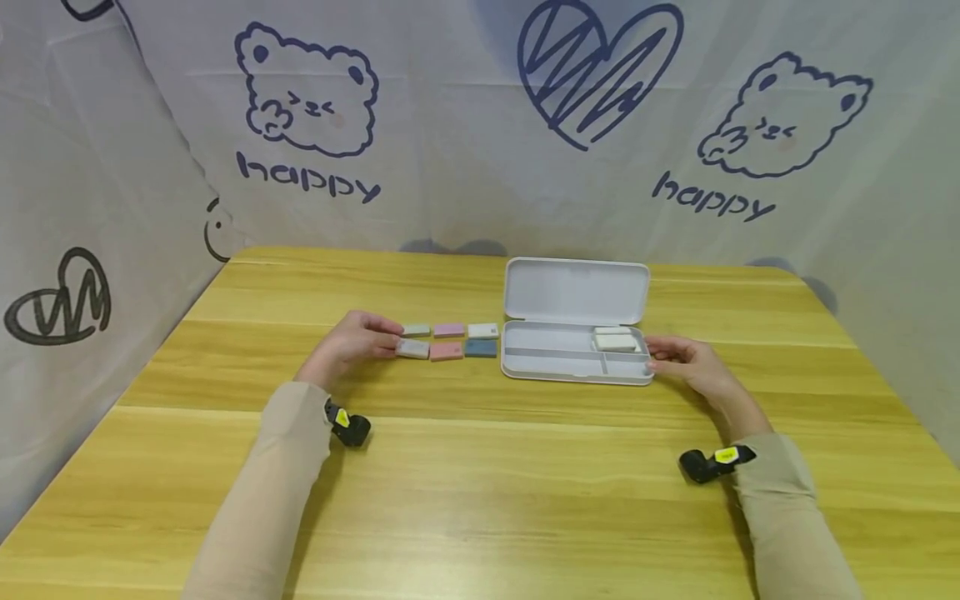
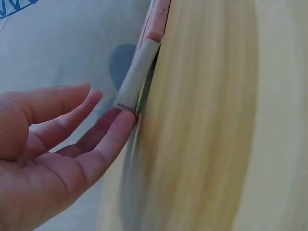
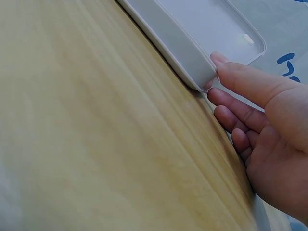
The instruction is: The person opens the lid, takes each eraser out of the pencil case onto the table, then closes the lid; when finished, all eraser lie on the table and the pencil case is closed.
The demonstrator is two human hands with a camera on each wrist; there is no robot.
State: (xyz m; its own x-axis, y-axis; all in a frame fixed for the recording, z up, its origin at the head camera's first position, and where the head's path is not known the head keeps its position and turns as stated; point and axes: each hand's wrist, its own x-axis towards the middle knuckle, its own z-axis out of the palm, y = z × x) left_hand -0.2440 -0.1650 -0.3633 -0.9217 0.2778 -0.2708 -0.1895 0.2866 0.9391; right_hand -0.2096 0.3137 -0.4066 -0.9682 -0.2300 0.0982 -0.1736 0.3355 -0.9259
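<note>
An open white pencil case (image 1: 551, 367) with compartments lies on the table, lid tipped back. White eraser-like blocks (image 1: 615, 342) sit in its back compartment at the right. My right hand (image 1: 693, 367) grips the case's right end, with the thumb (image 3: 240, 77) at the rim and fingers against the outside. Left of the case, small blocks that look like erasers lie in two rows: green (image 1: 416, 330), lilac (image 1: 448, 330) and white (image 1: 483, 331) behind, grey (image 1: 412, 349), pink (image 1: 446, 351) and blue (image 1: 481, 348) in front. My left hand (image 1: 360, 342) touches the grey block's left end with extended fingers.
The wooden table (image 1: 480, 483) carries the case and blocks near its far side. Behind it hangs a white cloth (image 1: 450, 125) with bear and heart drawings, and more cloth runs along the left. Each sleeve wears a small black camera (image 1: 348, 427).
</note>
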